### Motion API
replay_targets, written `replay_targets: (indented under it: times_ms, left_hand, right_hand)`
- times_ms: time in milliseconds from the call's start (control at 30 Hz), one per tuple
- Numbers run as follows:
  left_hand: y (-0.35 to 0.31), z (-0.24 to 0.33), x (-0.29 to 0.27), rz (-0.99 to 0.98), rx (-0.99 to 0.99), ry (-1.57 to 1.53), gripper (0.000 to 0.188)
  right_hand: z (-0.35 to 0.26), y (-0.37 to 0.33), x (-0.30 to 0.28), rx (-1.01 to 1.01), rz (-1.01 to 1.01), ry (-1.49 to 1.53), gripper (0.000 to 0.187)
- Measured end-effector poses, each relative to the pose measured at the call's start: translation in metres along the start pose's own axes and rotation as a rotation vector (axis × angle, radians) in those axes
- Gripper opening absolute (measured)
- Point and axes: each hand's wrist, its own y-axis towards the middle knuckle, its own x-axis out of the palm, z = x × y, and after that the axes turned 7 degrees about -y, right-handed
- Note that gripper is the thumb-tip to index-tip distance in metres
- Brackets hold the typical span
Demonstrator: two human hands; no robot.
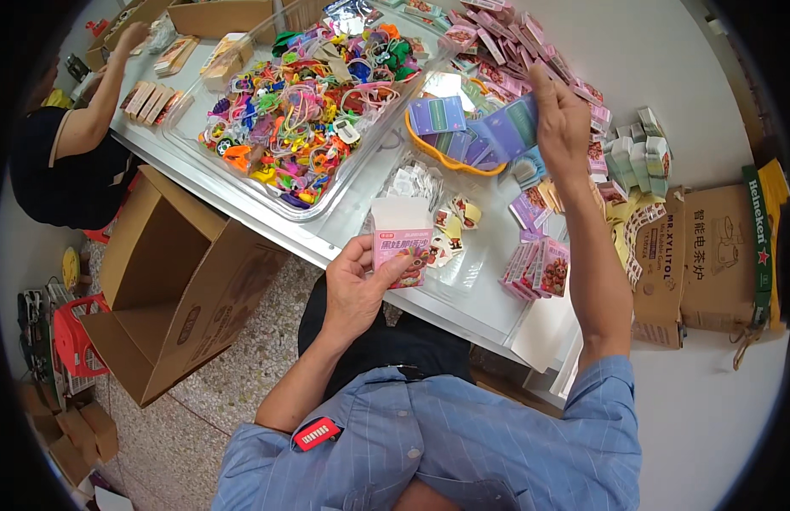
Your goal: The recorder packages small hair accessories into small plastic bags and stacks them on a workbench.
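My left hand [354, 285] grips a small pink box [402, 242] with its white top flap open, held over the near edge of the table [463, 307]. My right hand [558, 115] is raised farther back and pinches a fan of purple, blue and green cards [480, 132]. Under those cards sits an orange bowl [437, 157] with more cards in it. Small round stickers or tokens [450, 223] lie on the table just beyond the pink box.
A clear tray [327, 204] of several colourful small toys fills the table's left. Flat pink boxes [535, 268] lie at right and at the back [523, 38]. An open cardboard box [169, 281] stands on the floor. Another person [67, 145] works at far left.
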Motion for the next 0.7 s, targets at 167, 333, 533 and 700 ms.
replay_targets:
  times_ms: [167,333,533,700]
  left_hand:
    - [-0.003,0.002,0.012,-0.036,-0.028,-0.031,0.033]
    - [-0.012,0.000,0.013,-0.072,-0.008,-0.045,0.036]
    - [-0.023,-0.007,0.006,-0.110,-0.014,0.028,0.040]
    - [-0.028,-0.011,0.006,-0.107,-0.023,0.043,0.039]
  right_hand:
    - [-0.065,-0.064,0.011,-0.124,-0.089,0.275,0.043]
    - [-0.070,-0.093,0.020,-0.176,-0.123,0.265,0.039]
    - [-0.065,-0.101,0.020,-0.398,-0.186,0.084,0.035]
    - [-0.070,-0.111,0.015,-0.613,-0.291,-0.085,0.029]
